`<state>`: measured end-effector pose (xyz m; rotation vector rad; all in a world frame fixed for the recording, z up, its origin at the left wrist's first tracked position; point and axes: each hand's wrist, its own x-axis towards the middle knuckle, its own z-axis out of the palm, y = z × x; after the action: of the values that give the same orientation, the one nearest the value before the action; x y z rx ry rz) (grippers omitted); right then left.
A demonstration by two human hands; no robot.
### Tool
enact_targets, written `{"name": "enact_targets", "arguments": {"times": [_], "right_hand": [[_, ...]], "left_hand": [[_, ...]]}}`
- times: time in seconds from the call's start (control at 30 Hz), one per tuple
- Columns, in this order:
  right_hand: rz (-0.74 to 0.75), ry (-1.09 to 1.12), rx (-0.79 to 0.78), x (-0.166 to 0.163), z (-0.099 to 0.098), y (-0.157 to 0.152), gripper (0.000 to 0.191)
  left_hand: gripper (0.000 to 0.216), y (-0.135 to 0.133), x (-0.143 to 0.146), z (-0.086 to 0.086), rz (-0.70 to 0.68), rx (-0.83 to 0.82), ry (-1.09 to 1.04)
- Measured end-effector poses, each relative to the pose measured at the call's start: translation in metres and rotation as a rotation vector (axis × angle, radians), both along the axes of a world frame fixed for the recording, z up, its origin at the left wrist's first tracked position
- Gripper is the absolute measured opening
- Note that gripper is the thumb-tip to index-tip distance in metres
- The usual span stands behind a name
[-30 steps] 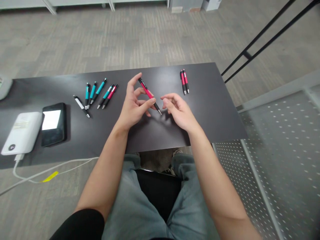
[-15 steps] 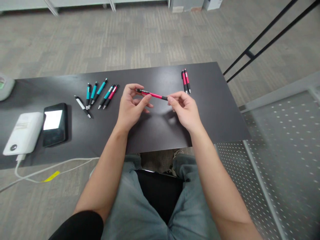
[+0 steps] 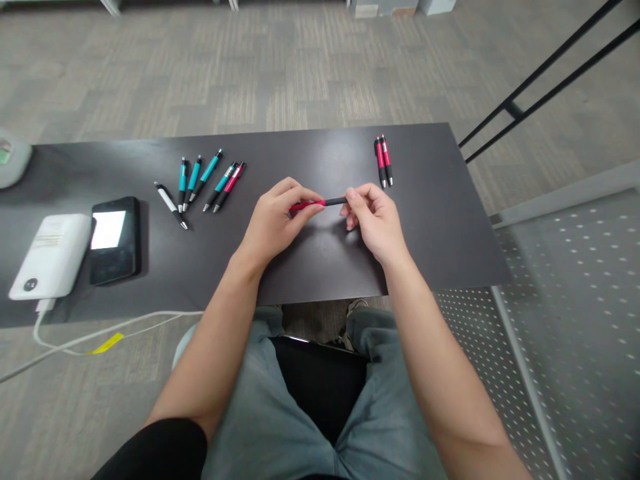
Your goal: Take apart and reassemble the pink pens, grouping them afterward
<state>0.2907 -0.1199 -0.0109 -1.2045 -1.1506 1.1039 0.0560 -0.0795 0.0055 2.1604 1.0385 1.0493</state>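
Between my two hands a red and black pen [image 3: 334, 201] is held level above the dark table [image 3: 320, 267]. My left hand [image 3: 280, 217] closes round its red barrel, thumb and fingers covering much of it. At the black grip end, my right hand [image 3: 373, 217] pinches the tip, which its fingers hide. Just beyond my right hand lie two red pens [image 3: 384, 162] side by side. To the left of my left hand, another red pen [image 3: 230, 187] rests beside several teal pens [image 3: 206, 175] and a white and black pen [image 3: 171, 205].
At the left stand a white power bank [image 3: 51, 257] with a white cable [image 3: 100, 335] plugged in and a black device [image 3: 115, 260] with a lit screen. A white rounded object [image 3: 17, 163] sits at the far left. A perforated panel [image 3: 590, 267] borders the table's right side.
My left hand has slid along the pen towards the grip end and turned over it, now covering the clip end. The camera view has shifted slightly. My right hand still pinches the tip.
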Motion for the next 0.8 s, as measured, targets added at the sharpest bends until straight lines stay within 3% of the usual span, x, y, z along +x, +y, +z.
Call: {"name": "enact_targets", "arguments": {"times": [0.23, 0.47, 0.8], "right_hand": [[-0.006, -0.369, 0.096, 0.0101, 0.0063, -0.0062, 0.092], [0.023, -0.405, 0.168, 0.0088, 0.0078, -0.0047, 0.093], [0.087, -0.498, 0.323, 0.0056, 0.009, -0.0027, 0.082]], "left_hand": [[0.02, -0.0044, 0.0028, -0.0024, -0.02, 0.029, -0.014], [0.03, -0.0041, 0.0004, 0.0005, -0.013, 0.003, 0.079], [0.031, -0.0072, -0.0066, -0.0007, -0.083, -0.133, -0.009]]}}
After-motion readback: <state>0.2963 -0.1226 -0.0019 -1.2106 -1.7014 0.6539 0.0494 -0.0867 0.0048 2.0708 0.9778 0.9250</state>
